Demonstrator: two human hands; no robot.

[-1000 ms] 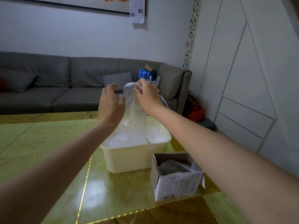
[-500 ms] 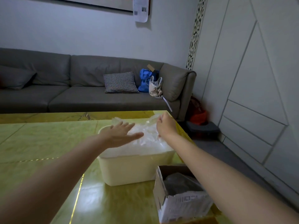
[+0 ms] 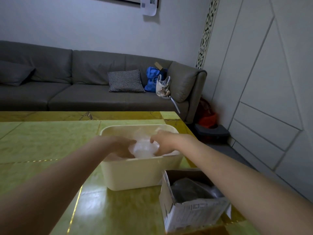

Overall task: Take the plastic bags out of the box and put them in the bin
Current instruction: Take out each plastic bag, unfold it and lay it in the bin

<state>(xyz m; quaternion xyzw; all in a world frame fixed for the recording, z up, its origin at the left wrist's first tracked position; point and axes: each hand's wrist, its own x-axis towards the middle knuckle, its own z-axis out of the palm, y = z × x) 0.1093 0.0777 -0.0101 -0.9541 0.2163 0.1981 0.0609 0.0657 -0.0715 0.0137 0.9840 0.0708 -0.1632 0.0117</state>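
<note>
My left hand (image 3: 121, 147) reaches down into the cream bin (image 3: 135, 173), its fingers curled downward against the left flank of the clear plastic bags (image 3: 144, 149); whether they actually grip the plastic or only press it, I cannot tell, since the fingertips are hidden behind the near wall. The plastic bags lie crumpled inside the bin, bunched directly between my two hands and rising to about rim level. My right hand (image 3: 163, 143) meets the same bundle from the right, fingers bent inward and touching the plastic, with the thumb side toward the centre; here too the blur leaves it unclear whether the hold is a grip or a push. The bin stands on the green, gold-lined desk (image 3: 50, 143), toward its right edge. Just right of the bin's near corner, and under my right forearm, sits the cardboard box (image 3: 191, 212), its top open and a dark bag (image 3: 189, 190) visible within. Beyond the desk runs a grey sofa (image 3: 84, 89) carrying a checked cushion (image 3: 125, 81), a blue bag (image 3: 152, 78) and a pale handbag (image 3: 162, 86) toward its right end.
</note>
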